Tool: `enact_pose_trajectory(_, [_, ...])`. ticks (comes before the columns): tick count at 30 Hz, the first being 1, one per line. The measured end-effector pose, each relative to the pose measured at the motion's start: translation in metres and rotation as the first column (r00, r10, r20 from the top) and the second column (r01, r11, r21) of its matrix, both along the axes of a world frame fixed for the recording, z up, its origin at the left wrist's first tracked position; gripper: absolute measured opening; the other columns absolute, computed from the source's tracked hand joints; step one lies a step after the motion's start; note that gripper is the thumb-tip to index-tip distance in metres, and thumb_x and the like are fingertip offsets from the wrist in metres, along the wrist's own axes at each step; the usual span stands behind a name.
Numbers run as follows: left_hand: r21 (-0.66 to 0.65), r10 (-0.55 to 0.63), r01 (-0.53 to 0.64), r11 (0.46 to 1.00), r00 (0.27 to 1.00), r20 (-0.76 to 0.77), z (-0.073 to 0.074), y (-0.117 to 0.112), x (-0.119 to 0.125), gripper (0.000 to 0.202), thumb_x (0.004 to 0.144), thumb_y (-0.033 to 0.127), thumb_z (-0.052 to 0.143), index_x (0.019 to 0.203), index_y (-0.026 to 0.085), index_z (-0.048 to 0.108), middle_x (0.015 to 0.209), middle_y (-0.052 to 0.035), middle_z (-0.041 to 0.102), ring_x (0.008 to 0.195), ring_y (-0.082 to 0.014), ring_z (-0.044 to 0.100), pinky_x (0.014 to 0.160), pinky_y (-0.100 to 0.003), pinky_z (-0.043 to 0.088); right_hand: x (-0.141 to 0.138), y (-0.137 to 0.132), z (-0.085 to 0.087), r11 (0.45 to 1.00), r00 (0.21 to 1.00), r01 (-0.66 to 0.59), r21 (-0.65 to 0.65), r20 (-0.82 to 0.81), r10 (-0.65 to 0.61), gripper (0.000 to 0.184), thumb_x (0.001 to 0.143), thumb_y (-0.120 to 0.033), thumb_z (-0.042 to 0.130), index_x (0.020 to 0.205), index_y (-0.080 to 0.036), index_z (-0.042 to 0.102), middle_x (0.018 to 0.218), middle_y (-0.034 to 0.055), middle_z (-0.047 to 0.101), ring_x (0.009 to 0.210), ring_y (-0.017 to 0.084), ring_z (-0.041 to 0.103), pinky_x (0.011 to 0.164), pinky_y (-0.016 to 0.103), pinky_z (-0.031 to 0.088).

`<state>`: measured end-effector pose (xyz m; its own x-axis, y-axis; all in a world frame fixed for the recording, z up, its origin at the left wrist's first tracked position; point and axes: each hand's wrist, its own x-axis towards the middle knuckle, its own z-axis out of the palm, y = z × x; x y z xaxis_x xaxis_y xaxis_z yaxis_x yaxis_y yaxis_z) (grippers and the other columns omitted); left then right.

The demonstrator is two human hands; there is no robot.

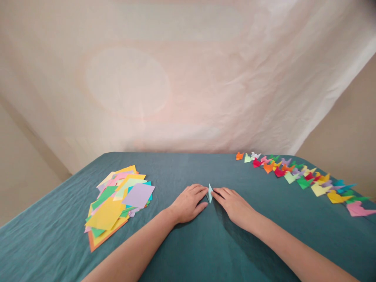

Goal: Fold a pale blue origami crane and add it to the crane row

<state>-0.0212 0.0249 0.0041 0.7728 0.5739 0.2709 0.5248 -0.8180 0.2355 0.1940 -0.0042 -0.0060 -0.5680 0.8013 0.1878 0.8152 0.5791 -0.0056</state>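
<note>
A small light blue piece of folded paper (210, 194), narrow and pointed at both ends, lies on the cloth between my hands. Beside its left edge my left hand (189, 203) rests on the table, fingers stretched forward, the index fingertip at the paper and the thumb spread apart. From the other side, my right hand (235, 205) has its fingertips closed on the paper's right edge; its thumb is mostly hidden.
A loose heap of coloured paper squares (107, 213) lies on the left. Several folded paper birds (290, 177) stand in slanting rows on the right. Dark green cloth (188, 258) covers the table, and a pale hanging sheet (199, 86) rises behind its far edge.
</note>
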Motion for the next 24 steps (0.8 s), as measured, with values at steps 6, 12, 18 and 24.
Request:
enact_pose_trajectory(6, [-0.009,-0.042,0.041,0.999,0.998,-0.044,-0.0004,0.0007,0.0000,0.048,0.091,0.036,0.039,0.135,0.016,0.034,0.134,-0.0097,0.044,0.125,-0.0237,0.035,0.105,-0.040,0.029,0.0015,0.0008,-0.0020,1.000,1.000,-0.011,0.011,0.005,0.011,0.046,0.085,-0.004,0.037,0.127,-0.016,0.047,0.126,0.0114,0.051,0.112,0.023,0.046,0.090,0.038,0.042])
enact_pose_trajectory(12, [-0.023,-0.074,0.072,0.997,0.994,-0.079,-0.0026,0.0024,-0.0006,0.050,0.092,0.039,0.037,0.137,0.020,0.032,0.139,-0.0068,0.039,0.129,-0.0248,0.030,0.106,-0.041,0.026,0.0016,0.0008,-0.0014,1.000,1.000,-0.014,0.022,0.020,0.014,0.044,0.084,-0.003,0.037,0.125,-0.014,0.049,0.126,0.0115,0.051,0.111,0.023,0.047,0.090,0.038,0.043])
enact_pose_trajectory(18, [-0.042,-0.075,0.070,0.997,0.991,-0.110,-0.0018,0.0024,-0.0008,0.050,0.092,0.042,0.034,0.138,0.023,0.031,0.140,-0.0041,0.038,0.129,-0.0259,0.028,0.106,-0.043,0.025,0.0034,0.0010,-0.0035,1.000,1.000,-0.012,0.011,0.003,0.012,0.045,0.082,-0.002,0.036,0.124,-0.010,0.051,0.127,0.0114,0.051,0.110,0.023,0.046,0.092,0.037,0.042])
enact_pose_trajectory(24, [-0.043,-0.072,0.067,0.997,0.990,-0.124,-0.0005,0.0016,-0.0007,0.050,0.092,0.045,0.033,0.137,0.023,0.033,0.141,-0.0037,0.038,0.129,-0.0262,0.029,0.105,-0.042,0.025,0.0062,0.0015,-0.0097,1.000,0.999,0.014,0.008,-0.042,-0.013,0.051,0.078,0.000,0.035,0.127,-0.007,0.047,0.128,0.0136,0.050,0.112,0.023,0.045,0.094,0.037,0.041])
